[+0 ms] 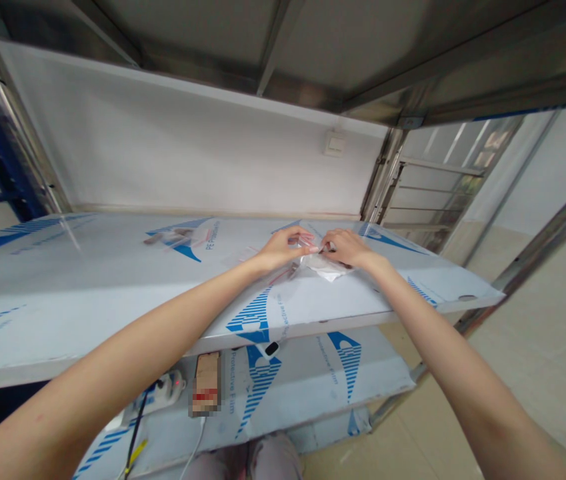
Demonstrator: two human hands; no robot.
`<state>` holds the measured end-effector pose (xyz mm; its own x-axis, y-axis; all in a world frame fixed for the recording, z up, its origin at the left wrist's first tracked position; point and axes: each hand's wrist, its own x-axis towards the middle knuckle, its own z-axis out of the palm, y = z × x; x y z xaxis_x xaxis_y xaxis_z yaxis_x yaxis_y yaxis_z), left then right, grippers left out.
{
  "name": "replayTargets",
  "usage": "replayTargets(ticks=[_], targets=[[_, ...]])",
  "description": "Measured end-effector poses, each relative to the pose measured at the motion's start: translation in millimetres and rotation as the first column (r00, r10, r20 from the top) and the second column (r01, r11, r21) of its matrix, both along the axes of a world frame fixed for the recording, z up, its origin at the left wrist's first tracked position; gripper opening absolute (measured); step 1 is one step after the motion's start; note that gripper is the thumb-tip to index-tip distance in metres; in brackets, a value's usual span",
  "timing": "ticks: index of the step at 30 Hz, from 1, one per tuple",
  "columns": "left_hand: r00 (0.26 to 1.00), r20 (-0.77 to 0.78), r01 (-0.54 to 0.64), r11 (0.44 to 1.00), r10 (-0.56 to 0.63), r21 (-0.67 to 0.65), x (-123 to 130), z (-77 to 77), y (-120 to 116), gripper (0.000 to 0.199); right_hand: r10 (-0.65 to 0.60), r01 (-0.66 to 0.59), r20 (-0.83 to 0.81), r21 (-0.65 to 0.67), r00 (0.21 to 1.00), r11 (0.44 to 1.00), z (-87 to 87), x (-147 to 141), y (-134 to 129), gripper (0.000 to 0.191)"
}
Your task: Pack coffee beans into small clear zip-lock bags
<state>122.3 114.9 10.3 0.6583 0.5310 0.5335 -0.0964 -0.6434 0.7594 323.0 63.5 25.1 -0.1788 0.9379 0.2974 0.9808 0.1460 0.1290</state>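
Observation:
Both hands meet over the film-covered metal shelf (127,280). My left hand (283,249) has its thumb and fingers closed on a clear plastic zip bag (304,265). From the other side, my right hand (347,247) grips the bag's edge with bent fingers, its fingertips close to my left thumb. A white piece, like paper or cloth, (329,268) lies under the right hand; whether it is inside the bag I cannot tell. Further left on the shelf rests another clear bag (175,237) with something greyish-brown in it.
Below, a lower shelf (307,373) carries a phone (207,383) on a white cable and a power strip (165,393) with plugs. A small white device with a dark face (271,349) sits at the upper shelf's front edge. Metal posts (387,173) and an overhead panel (203,40) frame the space.

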Motion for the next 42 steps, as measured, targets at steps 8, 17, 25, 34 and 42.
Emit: replayTargets(ticks=[8, 17, 25, 34, 42], targets=[[1.000, -0.010, -0.004, 1.000, 0.004, -0.003, -1, 2.2, -5, 0.031, 0.349, -0.255, -0.353, 0.288, 0.868, 0.923, 40.9, -15, -26, 0.014], [1.000, -0.015, -0.022, 1.000, 0.022, 0.018, 0, -0.4, -2, 0.035, 0.402, -0.342, -0.383, 0.218, 0.832, 0.914, 41.5, -34, -34, 0.016], [1.000, -0.021, -0.018, 1.000, 0.018, -0.012, -2, 3.4, -5, 0.031, 0.370, -0.294, -0.371, 0.247, 0.852, 0.923, 40.4, -21, -32, 0.015], [1.000, -0.001, -0.015, 1.000, 0.015, -0.008, -1, 1.3, -1, 0.030, -0.061, 0.063, 0.041, -0.044, 0.997, 0.997, 6.6, 3, -12, 0.016], [0.994, 0.032, -0.106, 0.993, 0.105, 0.052, -2, 3.4, -2, 0.030, 0.058, -0.012, -0.318, 0.146, 0.946, 0.989, 12.4, 4, -13, 0.027]])
